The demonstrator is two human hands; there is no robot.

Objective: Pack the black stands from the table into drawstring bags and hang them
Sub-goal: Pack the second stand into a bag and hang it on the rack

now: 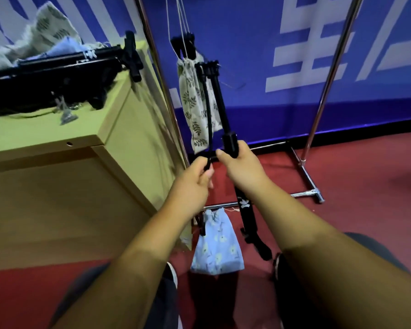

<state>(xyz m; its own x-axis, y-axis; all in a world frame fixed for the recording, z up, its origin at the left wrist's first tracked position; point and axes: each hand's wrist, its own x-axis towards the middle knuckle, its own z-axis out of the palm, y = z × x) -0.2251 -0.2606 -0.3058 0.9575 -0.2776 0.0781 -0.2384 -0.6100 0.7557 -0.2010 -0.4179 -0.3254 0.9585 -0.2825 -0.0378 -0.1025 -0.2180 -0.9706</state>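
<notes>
The fingers [207, 174] of the left hand [192, 185] are curled tight round one thin leg [208, 110] of a black stand [223, 115]. The fingers [222, 155] of the right hand [243, 169] wrap its thicker centre column. Both hands hold it tilted in front of the metal rack [328, 74], between the rack's two posts.

To the left of the rack, a wooden table [114, 115] carries a pile of black stands [57, 72]. Loose bags [45, 32], leaf-print and blue, are heaped behind them, so several stands are not yet packed.

Just inside the rack's left post hangs a leaf-print drawstring bag [195, 103]. Its cords run up out of view and black stand ends poke from its mouth, so I judge at least one stand packed and hung.

Low by the rack's bottom rail is a blue floral drawstring bag [217, 248], gathered at its top. I cannot tell whether it hangs or rests on the red floor, nor what it holds.

The stand in the hands has one leg bowed away from the column and is in no bag. I judge the step in hand to be folding it, with bagging and hanging to follow. The task looks well short of done.
</notes>
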